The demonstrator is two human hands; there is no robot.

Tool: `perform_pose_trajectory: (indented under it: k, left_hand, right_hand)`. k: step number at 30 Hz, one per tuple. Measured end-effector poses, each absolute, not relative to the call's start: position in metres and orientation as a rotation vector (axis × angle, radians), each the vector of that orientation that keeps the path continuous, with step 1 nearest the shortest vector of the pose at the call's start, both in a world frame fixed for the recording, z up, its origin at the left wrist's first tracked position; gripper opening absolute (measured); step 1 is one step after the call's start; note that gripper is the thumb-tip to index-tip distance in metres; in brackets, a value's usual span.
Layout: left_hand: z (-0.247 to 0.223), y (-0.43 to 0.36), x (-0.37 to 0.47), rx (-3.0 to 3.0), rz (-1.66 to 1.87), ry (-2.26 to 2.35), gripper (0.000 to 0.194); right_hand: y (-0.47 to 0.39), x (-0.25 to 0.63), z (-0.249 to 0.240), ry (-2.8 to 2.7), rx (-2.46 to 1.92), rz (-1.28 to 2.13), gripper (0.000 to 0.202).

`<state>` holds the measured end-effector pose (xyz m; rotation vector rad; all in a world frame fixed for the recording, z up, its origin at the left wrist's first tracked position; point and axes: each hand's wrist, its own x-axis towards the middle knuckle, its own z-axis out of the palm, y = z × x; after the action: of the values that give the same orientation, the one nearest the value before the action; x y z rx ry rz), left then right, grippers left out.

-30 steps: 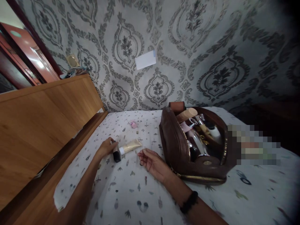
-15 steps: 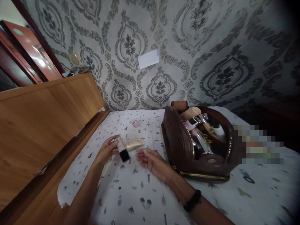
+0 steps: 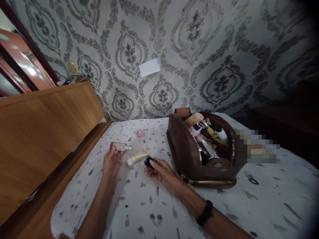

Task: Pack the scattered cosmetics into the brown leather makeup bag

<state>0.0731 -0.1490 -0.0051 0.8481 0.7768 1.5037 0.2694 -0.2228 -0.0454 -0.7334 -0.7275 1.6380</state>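
Observation:
My left hand point(image 3: 112, 160) holds a small pinkish glass bottle point(image 3: 119, 146), its silver nozzle uncovered and pointing right. Between the thumb and fingers of my right hand point(image 3: 159, 171) is a black cap point(image 3: 150, 161), apart from the bottle. A cream-coloured tube point(image 3: 138, 156) lies on the patterned white sheet point(image 3: 134, 205) between my hands. Farther back on the sheet sits a small pink item point(image 3: 139, 133).
An open brown bag point(image 3: 184, 146) full of cosmetics stands right of my right hand. A wooden panel point(image 3: 50, 132) borders the sheet at left. The patterned wall point(image 3: 174, 79) rises behind. Blurred items lie beyond the bag.
The black cap has come off the bottle and is now in my right hand, which was empty before. My left hand has turned the bottle sideways. The view has shifted slightly.

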Motion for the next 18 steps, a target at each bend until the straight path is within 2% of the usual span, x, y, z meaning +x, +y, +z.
perform_pose_trajectory:
  k: [8, 15, 18]
  left_hand:
    - [-0.011, -0.161, 0.081, 0.869, 1.256, 0.745, 0.027]
    - [-0.013, -0.176, 0.101, 0.980, 1.141, 0.763, 0.042]
    - [-0.015, -0.179, 0.102, 1.117, 1.122, 0.800, 0.042]
  right_hand:
    - [-0.224, 0.269, -0.042, -0.761, -0.713, 1.604, 0.034]
    - [-0.230, 0.262, -0.043, -0.757, -0.628, 1.669, 0.045]
    - [-0.234, 0.257, -0.041, -0.752, -0.564, 1.758, 0.047]
